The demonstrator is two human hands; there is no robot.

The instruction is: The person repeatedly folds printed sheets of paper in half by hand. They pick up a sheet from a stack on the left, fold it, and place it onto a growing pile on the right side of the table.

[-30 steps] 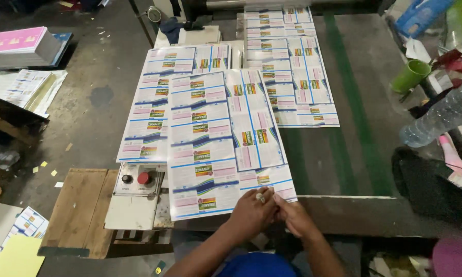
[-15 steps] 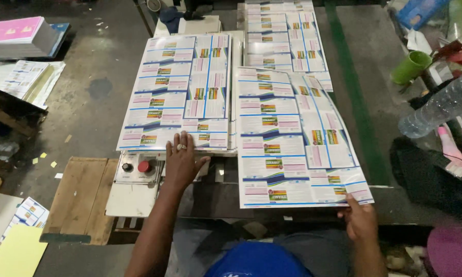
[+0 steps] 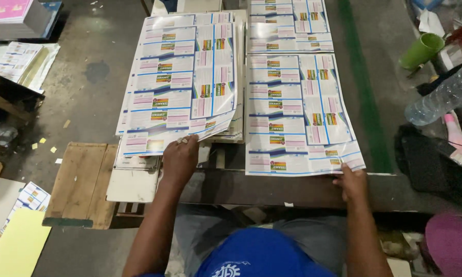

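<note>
While left hand [image 3: 179,159] pinches a printed sheet [image 3: 177,87], right hand [image 3: 351,182] grips another sheet [image 3: 297,118]

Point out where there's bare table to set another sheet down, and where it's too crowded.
Bare: the dark table strip right of the right printed sheet, around the green stripe, up to the clutter. Crowded: the far right, with green cup and plastic bottle. The left hand lifts the stack's top sheet; the right hand pins its sheet.
</note>
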